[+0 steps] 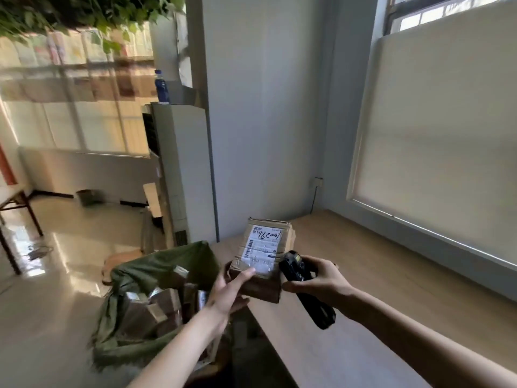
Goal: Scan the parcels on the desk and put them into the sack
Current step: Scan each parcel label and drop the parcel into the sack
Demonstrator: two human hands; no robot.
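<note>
Left hand: grips the near left corner of the parcel, thumb lying on the label; the other fingers are hidden under the box.
Right hand: wrapped round the black scanner, head of the device close to the parcel's right edge; fingertips hidden behind the body.
Parcel: brown cardboard box held over the table's near left edge, just right of the sack; whether it rests on the table or is lifted cannot be told.
Label: white, barcode and handwritten digits visible; fine print unreadable.
Sack: green, mouth open, on the floor left of the table; several packets inside, blurred, number uncertain; its near side is covered by the left forearm.
Scanner: lower end juts out below the right hand; screen not legible.
Far left: blue bottle on a white cabinet, blurred.
</note>
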